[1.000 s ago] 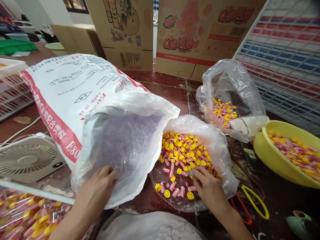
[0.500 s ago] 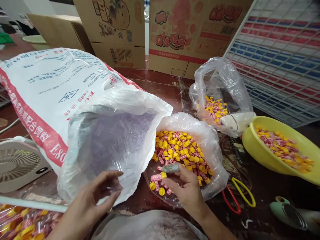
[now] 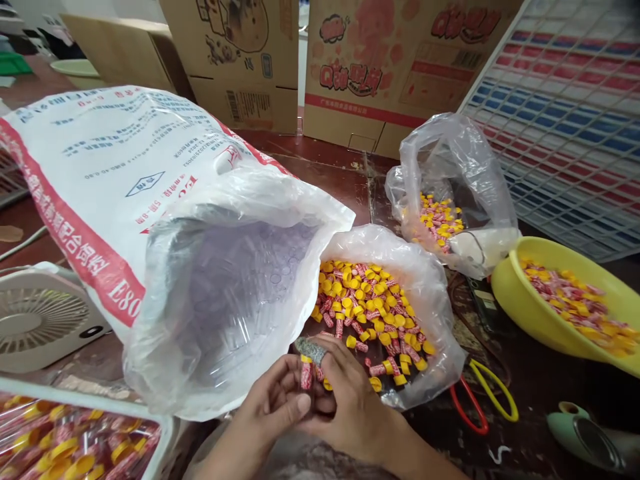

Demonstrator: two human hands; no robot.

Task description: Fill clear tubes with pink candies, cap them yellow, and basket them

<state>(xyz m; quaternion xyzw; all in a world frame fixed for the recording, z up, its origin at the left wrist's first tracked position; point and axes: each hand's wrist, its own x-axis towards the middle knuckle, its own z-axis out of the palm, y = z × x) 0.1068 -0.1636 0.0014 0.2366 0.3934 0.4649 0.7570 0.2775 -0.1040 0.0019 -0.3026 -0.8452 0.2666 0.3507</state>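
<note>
The left hand (image 3: 277, 401) meets the right hand (image 3: 353, 400), which grips a small pink-and-white patterned cylinder (image 3: 307, 377) with a yellow cap (image 3: 306, 359). A white, red-bordered sack (image 3: 103, 170) of clear plastic tubes (image 3: 240, 333) gapes beside a translucent plastic bag (image 3: 434, 297) of yellow-capped pink pieces (image 3: 367, 300).

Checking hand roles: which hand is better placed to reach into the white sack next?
Probably the left hand: it's closer to the mouth of the white sack. The right hand sits farther over, nearer the yellow caps.
</note>
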